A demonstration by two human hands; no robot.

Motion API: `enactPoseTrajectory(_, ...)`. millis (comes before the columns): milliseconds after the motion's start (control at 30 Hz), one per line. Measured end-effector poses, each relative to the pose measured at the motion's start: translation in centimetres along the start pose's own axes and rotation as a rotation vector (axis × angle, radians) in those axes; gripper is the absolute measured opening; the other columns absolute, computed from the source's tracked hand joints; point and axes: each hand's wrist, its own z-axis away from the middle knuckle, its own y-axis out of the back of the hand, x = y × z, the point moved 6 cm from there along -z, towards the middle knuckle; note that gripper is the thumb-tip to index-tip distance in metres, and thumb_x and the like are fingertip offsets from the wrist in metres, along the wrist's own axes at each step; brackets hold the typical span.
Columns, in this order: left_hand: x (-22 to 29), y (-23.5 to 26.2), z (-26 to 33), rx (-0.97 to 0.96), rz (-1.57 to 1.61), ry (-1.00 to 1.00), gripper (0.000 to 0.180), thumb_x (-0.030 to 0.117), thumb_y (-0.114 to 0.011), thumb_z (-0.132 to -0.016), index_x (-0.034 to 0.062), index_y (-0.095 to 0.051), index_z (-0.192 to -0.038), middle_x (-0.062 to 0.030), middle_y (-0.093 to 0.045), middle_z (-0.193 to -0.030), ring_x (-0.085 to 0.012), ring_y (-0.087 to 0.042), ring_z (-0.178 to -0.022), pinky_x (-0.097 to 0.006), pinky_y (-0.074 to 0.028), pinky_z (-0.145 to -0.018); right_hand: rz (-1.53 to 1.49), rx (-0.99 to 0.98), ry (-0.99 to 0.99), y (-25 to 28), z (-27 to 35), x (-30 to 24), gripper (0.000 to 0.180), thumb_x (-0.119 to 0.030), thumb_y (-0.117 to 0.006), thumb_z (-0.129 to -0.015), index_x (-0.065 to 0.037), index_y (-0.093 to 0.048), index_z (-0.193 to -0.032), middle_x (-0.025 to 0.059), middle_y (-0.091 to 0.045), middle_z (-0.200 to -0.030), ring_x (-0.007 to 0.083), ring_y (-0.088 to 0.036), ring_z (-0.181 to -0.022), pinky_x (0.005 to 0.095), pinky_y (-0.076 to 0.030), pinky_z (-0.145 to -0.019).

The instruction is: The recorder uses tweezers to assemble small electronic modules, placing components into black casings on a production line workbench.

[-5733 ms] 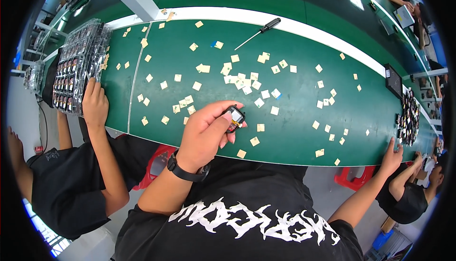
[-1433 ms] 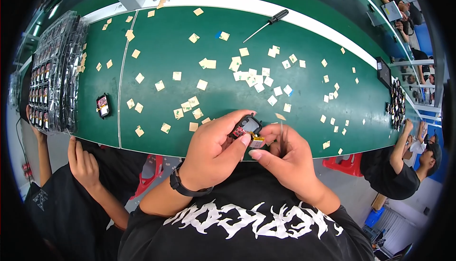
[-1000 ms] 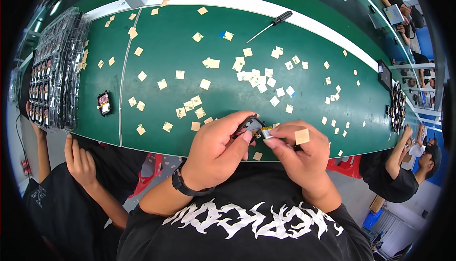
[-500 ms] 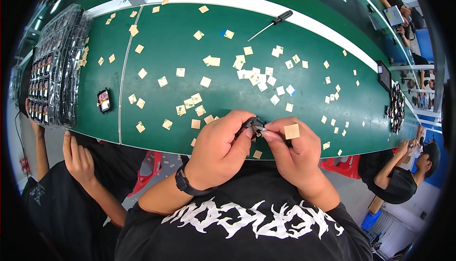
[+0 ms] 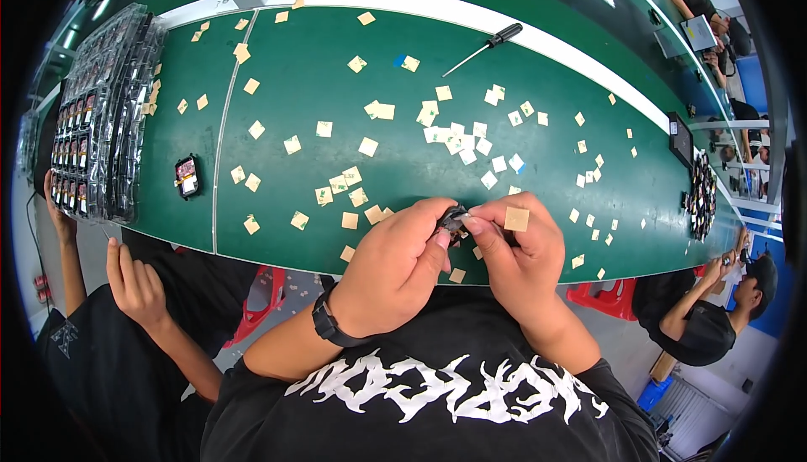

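Observation:
My left hand (image 5: 388,264) is closed around a small black electronic part (image 5: 455,216), held just above the near edge of the green table (image 5: 277,176). At that part's right side, my right hand (image 5: 525,264) has thumb and forefinger pinched together. What lies between those fingertips is too small and hidden to make out. A tan square sticker (image 5: 516,219) clings to the back of my right forefinger. Much of the black part is covered by my fingers. Several loose cream and tan paper squares (image 5: 367,147) lie scattered beyond my hands.
A black-handled screwdriver (image 5: 504,34) lies at the far side. To the left are a small open black device (image 5: 187,176) and stacked clear trays (image 5: 97,126) of similar parts. A black box (image 5: 680,139) and a pile of dark parts (image 5: 699,197) sit right. Co-workers sit on both sides.
My view has shifted slightly, so the table's things appear a little to the right and lower. Both hands stay at the black part, its angle slightly changed.

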Motion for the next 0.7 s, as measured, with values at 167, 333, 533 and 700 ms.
enactPoseTrajectory(167, -0.2, 0.1, -0.1, -0.017, 0.070, 0.027, 0.028, 0.003, -0.046, -0.103, -0.0053, -0.056, -0.128, -0.0089, -0.065, -0.100, -0.0115, -0.065, -0.076, -0.025, -0.055, -0.064, 0.047, -0.010, 0.134, -0.1, 0.2, -0.6, 0.015, 0.003, -0.077, -0.084, -0.003, -0.074, -0.098, 0.0076, -0.068, -0.089, 0.0157, -0.064, -0.070, 0.0270, -0.050, -0.060)
enactPoseTrajectory(333, -0.1, 0.0, -0.3, -0.032, 0.116, 0.047, 0.027, 0.002, -0.045, -0.104, -0.0055, -0.055, -0.128, -0.0088, -0.066, -0.101, -0.0119, -0.066, -0.077, -0.025, -0.055, -0.065, 0.072, -0.003, 0.208, -0.6, 0.3, -0.6, 0.022, 0.004, -0.077, -0.082, -0.005, -0.075, -0.102, 0.0072, -0.069, -0.090, 0.0177, -0.066, -0.072, 0.0281, -0.053, -0.061)
enactPoseTrajectory(533, -0.4, 0.4, -0.1, -0.037, 0.094, 0.033, 0.027, 0.003, -0.046, -0.104, -0.0060, -0.054, -0.128, -0.0095, -0.066, -0.102, -0.0130, -0.067, -0.078, -0.026, -0.056, -0.066, 0.035, -0.026, -0.063, -0.7, -0.2, -0.3, 0.012, -0.002, -0.082, -0.082, -0.004, -0.078, -0.093, 0.0064, -0.067, -0.081, 0.0137, -0.061, -0.067, 0.0265, -0.047, -0.057)
enactPoseTrajectory(700, -0.4, 0.4, -0.1, -0.072, 0.178, 0.099, 0.027, 0.002, -0.046, -0.102, -0.0062, -0.052, -0.126, -0.0113, -0.064, -0.093, -0.0152, -0.066, -0.074, -0.029, -0.054, -0.064, -0.177, -0.030, -0.386, -1.2, 0.1, 2.3, 0.018, -0.009, -0.088, -0.078, -0.001, -0.074, -0.087, -0.0012, -0.052, -0.070, 0.0065, -0.043, -0.061, 0.0241, -0.037, -0.054)
